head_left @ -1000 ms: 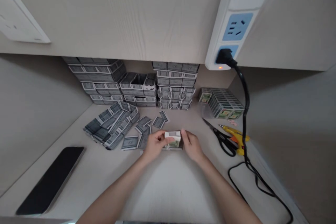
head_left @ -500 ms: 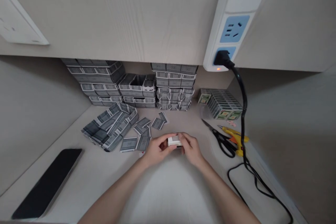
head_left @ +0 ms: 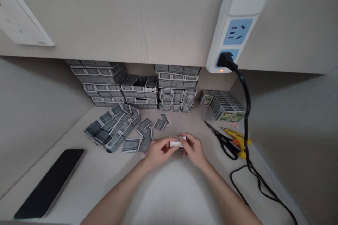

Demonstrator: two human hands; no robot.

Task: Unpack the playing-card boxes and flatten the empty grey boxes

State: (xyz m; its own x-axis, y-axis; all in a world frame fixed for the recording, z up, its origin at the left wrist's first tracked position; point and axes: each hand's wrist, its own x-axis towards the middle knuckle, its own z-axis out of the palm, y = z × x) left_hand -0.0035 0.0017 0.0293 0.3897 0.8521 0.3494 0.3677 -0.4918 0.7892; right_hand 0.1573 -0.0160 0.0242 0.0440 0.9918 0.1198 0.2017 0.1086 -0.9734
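Observation:
Between both hands, above the middle of the white table, is a small white folded card piece [head_left: 177,143]. My left hand [head_left: 159,152] pinches its left end between thumb and fingers. On its right end, my right hand [head_left: 193,148] is closed with the thumb and fingertips. Fingers cover much of the piece's far side. Loose grey patterned cards [head_left: 131,145] lie just left of my left hand, some overlapping. Behind them sits an open tray shape of folded cards [head_left: 112,126].
Stacked card structures [head_left: 177,81] line the back. At right are boxed card decks [head_left: 225,105], black scissors [head_left: 224,142], a yellow glue gun [head_left: 240,140] and a black cable [head_left: 246,112] from a power strip [head_left: 237,24]. A black phone [head_left: 50,184] lies left.
The white piece has tilted slightly, and my right thumb and fingers have shifted on it. The whole view has moved a little, so everything appears slightly further right.

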